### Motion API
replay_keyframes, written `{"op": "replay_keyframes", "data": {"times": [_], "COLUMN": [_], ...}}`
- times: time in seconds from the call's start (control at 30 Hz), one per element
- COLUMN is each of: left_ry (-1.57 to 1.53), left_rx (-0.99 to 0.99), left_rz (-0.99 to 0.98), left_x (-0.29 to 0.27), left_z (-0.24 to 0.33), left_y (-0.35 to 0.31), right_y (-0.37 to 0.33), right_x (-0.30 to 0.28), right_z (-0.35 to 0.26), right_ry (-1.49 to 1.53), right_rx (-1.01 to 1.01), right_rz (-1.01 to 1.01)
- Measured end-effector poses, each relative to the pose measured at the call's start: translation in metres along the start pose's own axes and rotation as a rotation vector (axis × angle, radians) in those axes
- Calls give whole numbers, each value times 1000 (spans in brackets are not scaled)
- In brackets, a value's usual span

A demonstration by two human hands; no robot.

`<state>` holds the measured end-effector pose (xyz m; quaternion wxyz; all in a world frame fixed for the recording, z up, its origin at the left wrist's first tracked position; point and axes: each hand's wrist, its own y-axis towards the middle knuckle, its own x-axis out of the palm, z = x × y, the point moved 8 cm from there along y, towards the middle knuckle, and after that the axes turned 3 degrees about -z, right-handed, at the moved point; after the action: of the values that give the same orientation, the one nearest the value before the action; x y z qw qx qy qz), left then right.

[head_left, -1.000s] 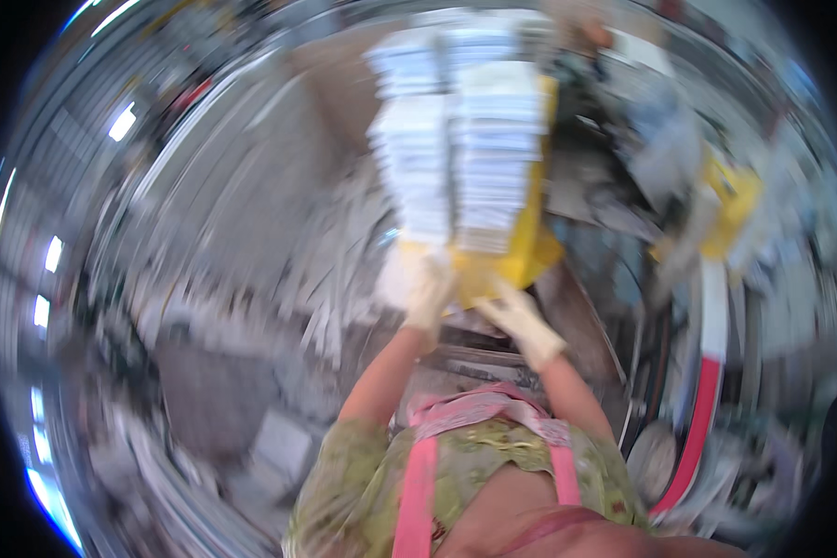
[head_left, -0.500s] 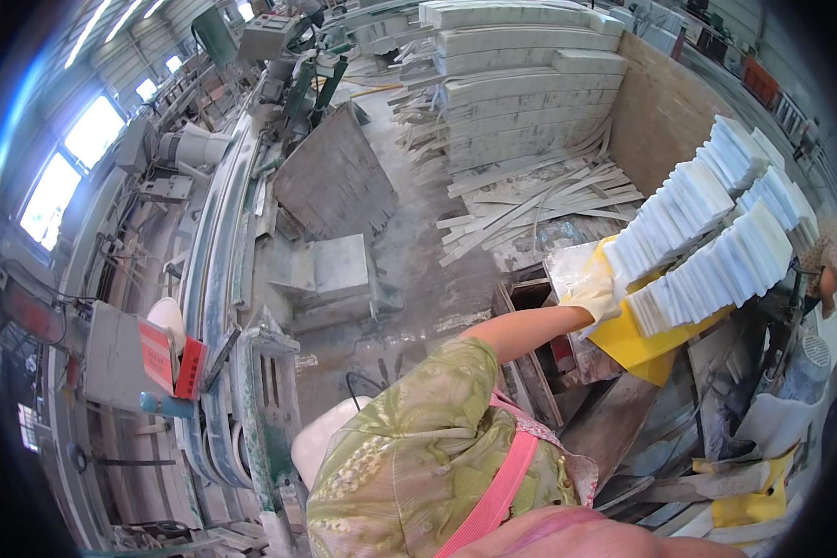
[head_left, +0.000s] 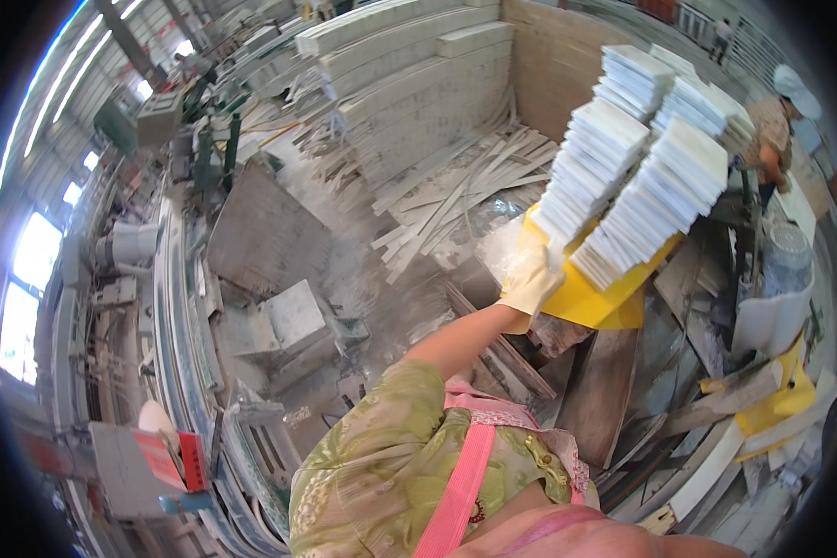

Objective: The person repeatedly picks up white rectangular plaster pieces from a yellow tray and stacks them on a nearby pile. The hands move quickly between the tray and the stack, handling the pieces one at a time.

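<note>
My left hand (head_left: 531, 281), in a cream glove, reaches out to the near end of a leaning row of white stone tiles (head_left: 593, 167). Its fingers are bent together at the edge of the end tile; their tips are partly hidden. A second row of tiles (head_left: 662, 200) leans alongside, and more tiles stand behind both. Beneath them lies a yellow sheet (head_left: 607, 299). Close by my fingers is a whitish, shiny surface (head_left: 499, 249). My right hand is out of view.
Wooden boards (head_left: 607, 391) and offcuts lie below the tiles. Long stone slabs (head_left: 423, 112) are stacked farther back, beside loose strips (head_left: 479, 191). A machine rail (head_left: 172, 325) runs along the left, near a red box (head_left: 193, 460). Another person (head_left: 770, 130) bends at the far right.
The view has turned, so the tiles and yellow sheet appear farther left and higher. My left hand stays at the row's near end. The other person shows more fully at the right.
</note>
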<state>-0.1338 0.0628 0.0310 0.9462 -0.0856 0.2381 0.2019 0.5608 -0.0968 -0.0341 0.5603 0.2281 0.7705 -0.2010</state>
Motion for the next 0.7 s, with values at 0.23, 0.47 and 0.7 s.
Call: {"op": "replay_keyframes", "data": {"times": [0.23, 0.47, 0.7], "left_ry": [-245, 224, -345], "left_rx": [-150, -47, -11], "left_rz": [-103, 145, -155], "left_x": [13, 4, 18], "left_z": [-12, -33, 0], "left_y": [-3, 31, 7], "right_y": [25, 81, 26], "right_x": [17, 54, 4], "right_z": [58, 78, -8], "right_ry": [8, -49, -391], "right_rx": [-270, -590, -342], "right_rz": [224, 56, 164]}}
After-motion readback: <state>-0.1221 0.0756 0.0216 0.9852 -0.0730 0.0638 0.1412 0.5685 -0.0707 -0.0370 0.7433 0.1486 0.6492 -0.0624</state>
